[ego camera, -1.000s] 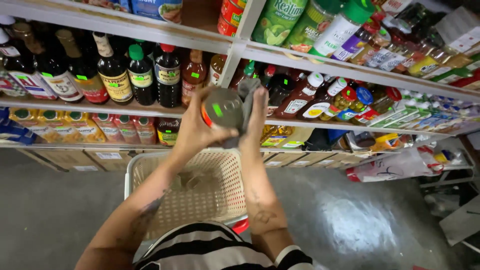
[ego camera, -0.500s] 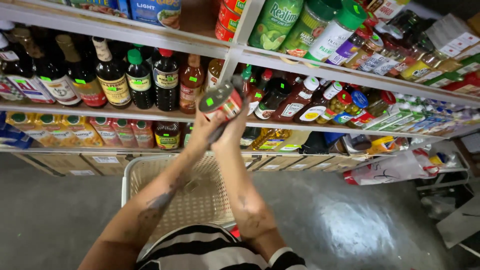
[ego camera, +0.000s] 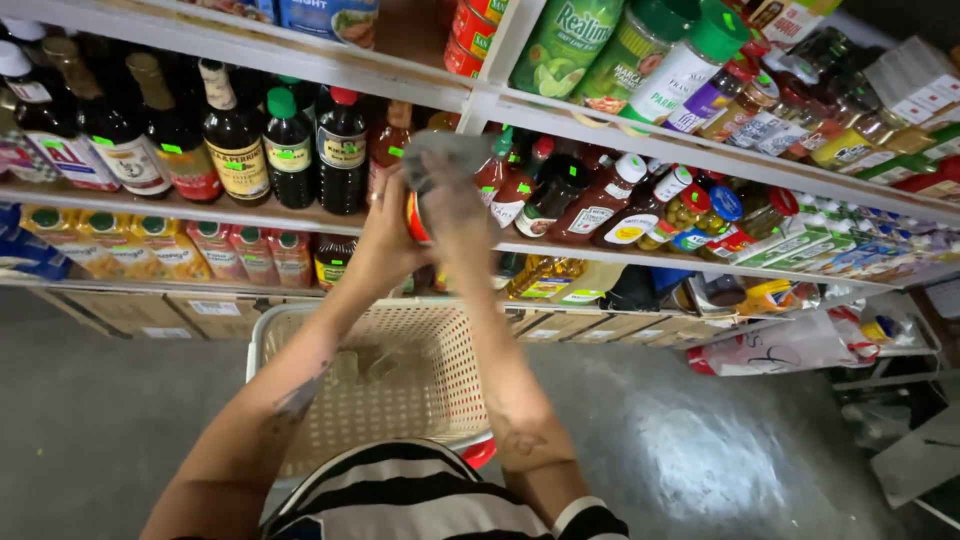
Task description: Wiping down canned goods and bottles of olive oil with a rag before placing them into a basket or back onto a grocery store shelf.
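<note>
Both hands are raised in front of the middle shelf (ego camera: 250, 215) of a grocery rack. The left hand (ego camera: 385, 235) wraps around a small red-labelled jar or can (ego camera: 415, 215), its grip closed on the side of the container and holding it at shelf height. The right hand (ego camera: 450, 215) presses a crumpled grey cloth (ego camera: 440, 155) over the top of that same container, fingers closed on the cloth; most of the container is hidden under hand and cloth, so its exact kind cannot be told.

Just behind the hands stand dark glass sauce bottles (ego camera: 290, 150) with green and red caps, and to the right red ketchup bottles with white caps (ego camera: 600, 205). On the shelf below sit yellow oil bottles (ego camera: 130, 245). Beneath the forearms is a cream perforated plastic shopping basket (ego camera: 430, 370), close to the person's black-and-white striped shirt (ego camera: 400, 500), above a grey concrete floor (ego camera: 700, 460).
</note>
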